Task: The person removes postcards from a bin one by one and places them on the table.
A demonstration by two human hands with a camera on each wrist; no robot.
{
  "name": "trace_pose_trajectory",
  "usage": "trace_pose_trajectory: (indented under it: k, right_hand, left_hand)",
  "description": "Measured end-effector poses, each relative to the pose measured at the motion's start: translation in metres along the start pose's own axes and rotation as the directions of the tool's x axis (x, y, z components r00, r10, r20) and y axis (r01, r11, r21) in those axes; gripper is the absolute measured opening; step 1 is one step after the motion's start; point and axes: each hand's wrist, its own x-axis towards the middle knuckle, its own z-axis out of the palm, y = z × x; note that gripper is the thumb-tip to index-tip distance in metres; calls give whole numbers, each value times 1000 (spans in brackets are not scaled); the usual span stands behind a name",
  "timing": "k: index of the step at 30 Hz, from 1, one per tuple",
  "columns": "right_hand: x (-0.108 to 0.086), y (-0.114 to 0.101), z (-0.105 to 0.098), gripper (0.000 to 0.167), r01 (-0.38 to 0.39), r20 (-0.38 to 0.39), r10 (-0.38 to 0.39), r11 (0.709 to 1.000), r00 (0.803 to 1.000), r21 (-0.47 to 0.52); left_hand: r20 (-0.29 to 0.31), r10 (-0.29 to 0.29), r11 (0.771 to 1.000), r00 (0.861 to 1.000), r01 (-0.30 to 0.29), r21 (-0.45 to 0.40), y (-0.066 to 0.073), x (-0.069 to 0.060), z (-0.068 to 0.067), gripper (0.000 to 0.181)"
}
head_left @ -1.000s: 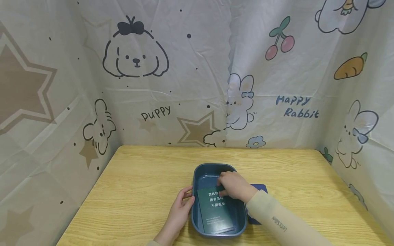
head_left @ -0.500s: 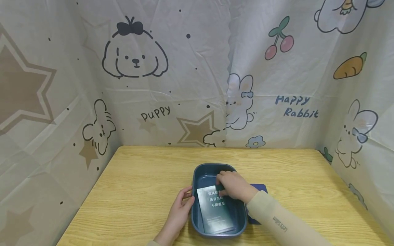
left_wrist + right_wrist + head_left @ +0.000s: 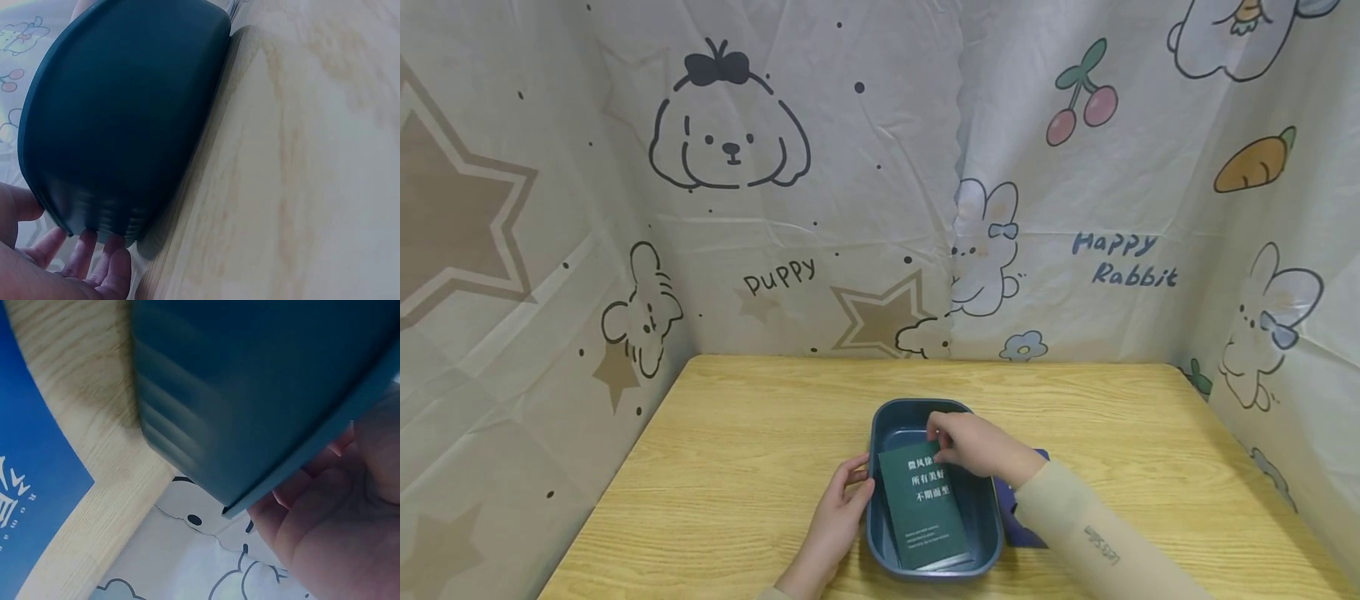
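Green booklet (image 3: 928,525) in the grip: pinched near its top right corner by the thumb and fingers of the right hand (image 3: 976,443); it lies face up within the blue-green box (image 3: 906,417), slightly askew, its lower end near the front wall.
Pale edges under the cover: visible at the lower end; pages or another booklet, I cannot tell which.
Progress: judging by how things lie, the booklet is inside the box but not let go, so the placing or lifting of it looks unfinished; one moment does not settle which.
What is left: probably freeing the booklet or bringing it clear of the box; the blue booklet (image 3: 1021,533) outside may also be due for handling.
Right arm: reaches in from the lower right over the box's right rim, wrist bent, fingers pointing down and inward; the sleeve (image 3: 1097,537) crosses part of the blue booklet.
Left hand (image 3: 838,504): fingers loosely bent, tips against the outer left wall, thumb by the rim; it seems to steady the box.
Blue booklet: flat on the table (image 3: 760,467), just beside the box's right wall, untouched by the fingers.
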Motion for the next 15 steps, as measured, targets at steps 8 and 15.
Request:
trace_pose_trajectory:
  k: [8,15]
  right_hand:
    - [-7,0,-6,18,-16,-5,16,997,1000,71]
    - [-12,0,-10,15,-6,-30,9,994,1000,106]
  left_hand:
    - [-15,6,1000,1000,-5,19,0,0,1,43]
    - [-7,6,1000,1000,-6,7,0,0,1,44]
